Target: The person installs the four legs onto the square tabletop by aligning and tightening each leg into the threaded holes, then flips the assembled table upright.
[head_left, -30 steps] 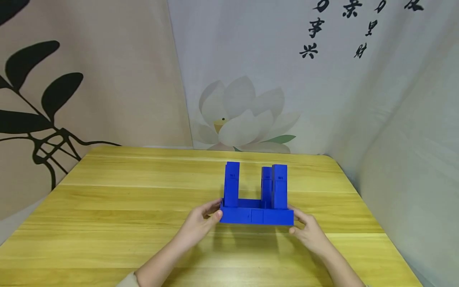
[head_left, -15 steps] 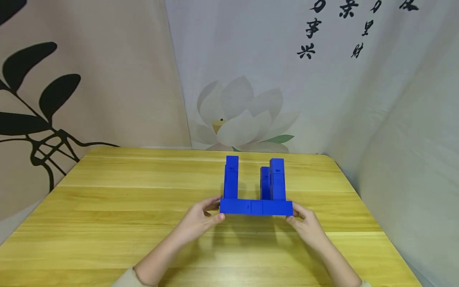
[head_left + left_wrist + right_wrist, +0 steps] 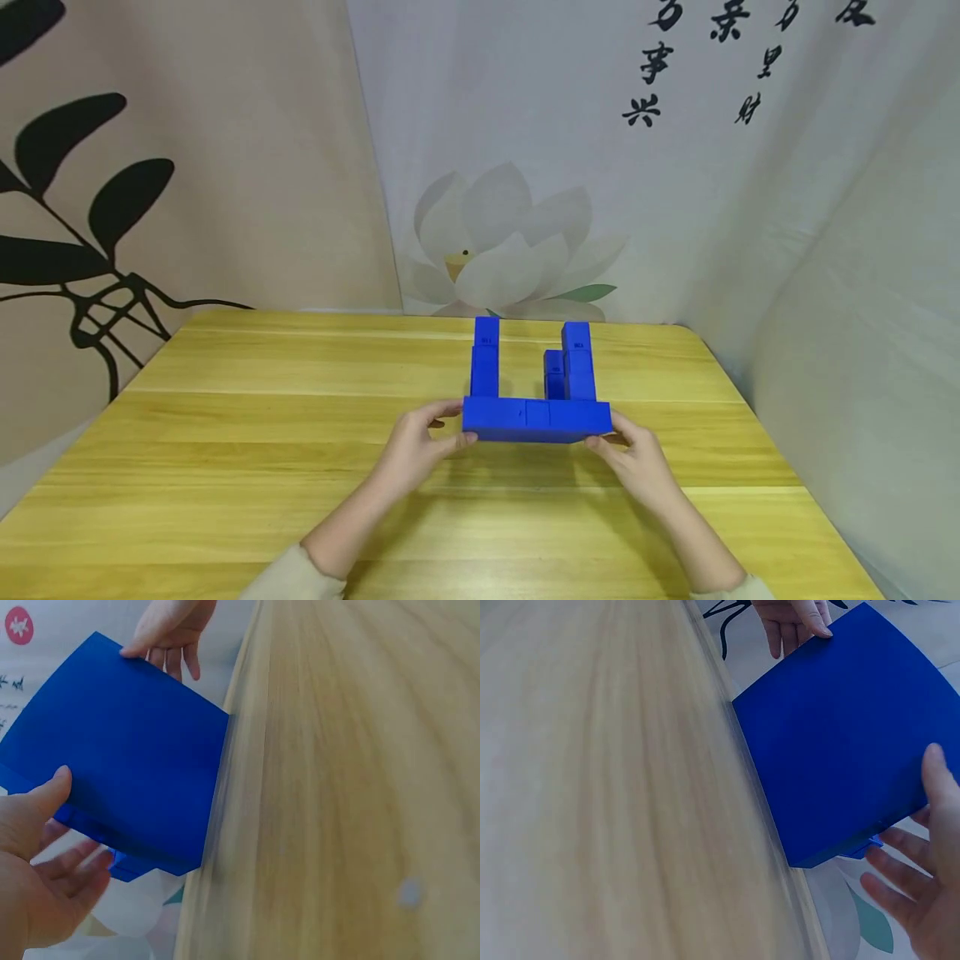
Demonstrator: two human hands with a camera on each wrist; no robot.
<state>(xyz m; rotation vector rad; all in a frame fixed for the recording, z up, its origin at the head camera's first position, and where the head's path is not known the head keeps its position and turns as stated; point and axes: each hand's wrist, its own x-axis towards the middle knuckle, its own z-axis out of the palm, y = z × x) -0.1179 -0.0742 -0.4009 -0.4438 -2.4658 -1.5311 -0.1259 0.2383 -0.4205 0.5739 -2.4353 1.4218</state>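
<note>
Between both hands is a blue, shallow box-like piece, with a tall blue column at its left. Two more columns stand at its right, a tall one and a shorter one. My left hand grips the left end and my right hand grips the right end. The piece is tilted back above the table. In the left wrist view its flat underside shows, with the left thumb pressed on it and the fingers along the side. The right thumb lies likewise on the underside.
A wooden table lies below, with shadows of the hands and piece on it. Behind it hangs a white cloth printed with a lotus and dark characters. Another cloth with dark leaves hangs at the left.
The blue piece has risen and tilted back: its inside showed earlier, and now its bottom edge shows in the head view. Both thumbs have moved farther under it.
</note>
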